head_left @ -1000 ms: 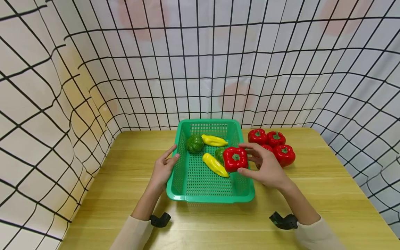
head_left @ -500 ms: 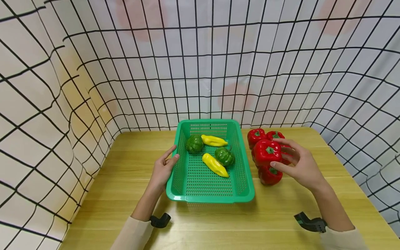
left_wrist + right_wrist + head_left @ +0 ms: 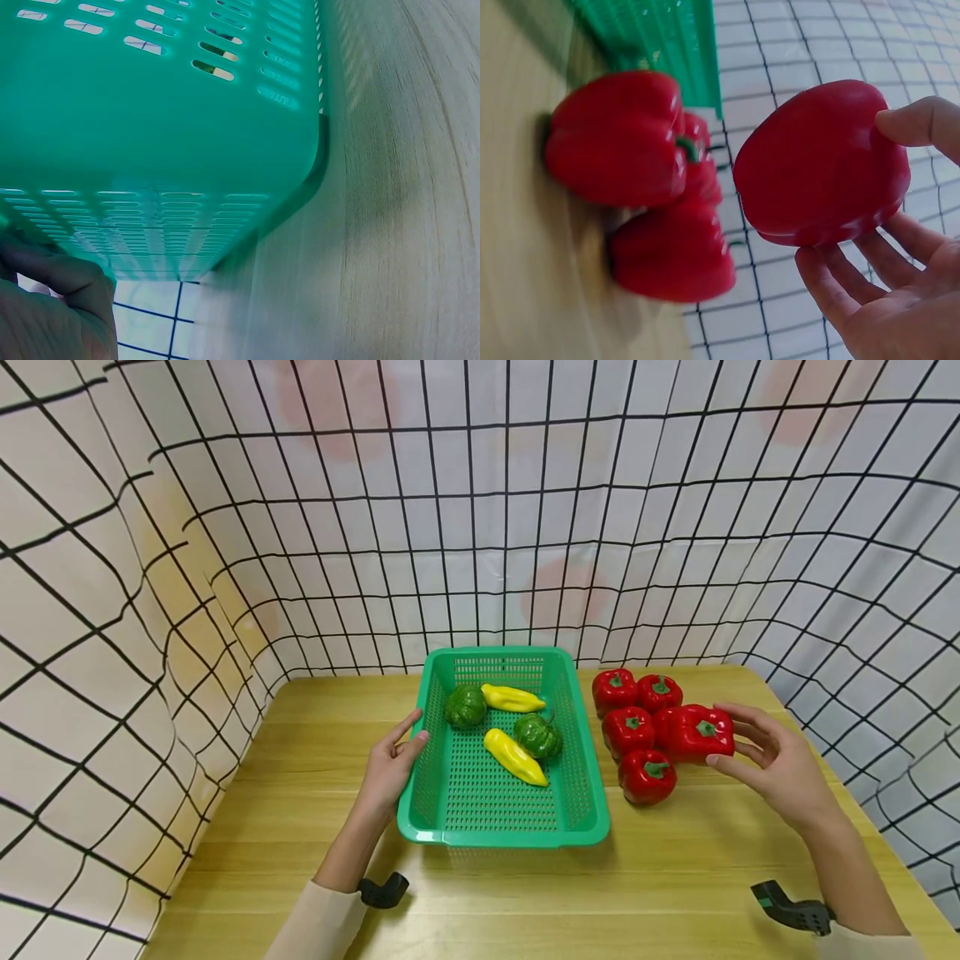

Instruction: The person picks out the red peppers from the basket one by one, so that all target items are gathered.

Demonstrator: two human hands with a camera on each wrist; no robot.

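Observation:
In the head view, my right hand (image 3: 783, 768) holds a red bell pepper (image 3: 701, 733) between thumb and fingers, at the right of a group of red bell peppers. The right wrist view shows this held pepper (image 3: 821, 165) raised off the table, apart from the other peppers (image 3: 619, 139). My left hand (image 3: 392, 767) grips the left rim of a green plastic basket (image 3: 504, 841), thumb at the rim. In the left wrist view, bent fingers (image 3: 64, 281) lie against the basket's perforated wall (image 3: 150, 150). Inside are two yellow peppers (image 3: 516, 757) and two green ribbed peppers (image 3: 538, 737).
Several red bell peppers (image 3: 628, 731) stand close together on the wooden table (image 3: 315, 827), just right of the basket. White cloth with a black grid (image 3: 480, 527) encloses the back and sides. Each wrist wears a black band (image 3: 793, 910).
My right hand has carried the red bell pepper from over the basket's right side rightward past the pepper group. The left hand and basket have stayed in place.

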